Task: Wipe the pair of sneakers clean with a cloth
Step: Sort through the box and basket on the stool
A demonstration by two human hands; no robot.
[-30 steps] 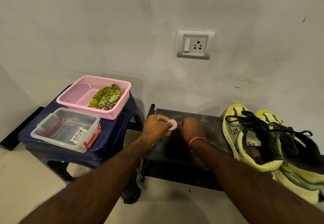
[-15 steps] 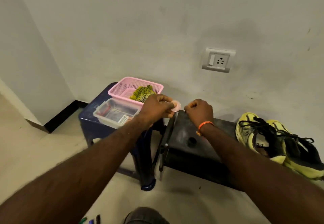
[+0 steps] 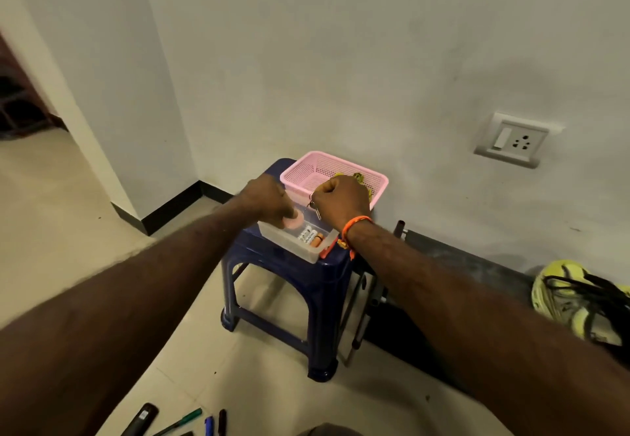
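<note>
Sneakers (image 3: 579, 302), yellow with black laces, sit as a pair at the right end of the low dark bench (image 3: 477, 265), against the wall; they are cut off by the frame's right edge. Cloth (image 3: 359, 176), green-yellow, lies in the pink basket (image 3: 341, 166) at the back of the blue stool (image 3: 289, 265), mostly hidden behind the right hand (image 3: 341, 198). Stool stands just beside the bench's left end. Clear plastic box (image 3: 293, 239) with red latches sits at the stool's front edge, touching the basket; small white tubes and an orange item lie inside. Left hand (image 3: 267, 198) hovers over the box, fingers curled round a small pink round lid or cap (image 3: 295, 221). Right hand, orange band at the wrist, is fisted over the box's far side, pinching a small metal piece (image 3: 317, 212) that hangs below the fingers; cannot tell what it is. Wall socket (image 3: 514, 139) is mounted above the bench. Pens and markers (image 3: 191, 420) lie on the tiled floor at the frame's bottom edge.
</note>
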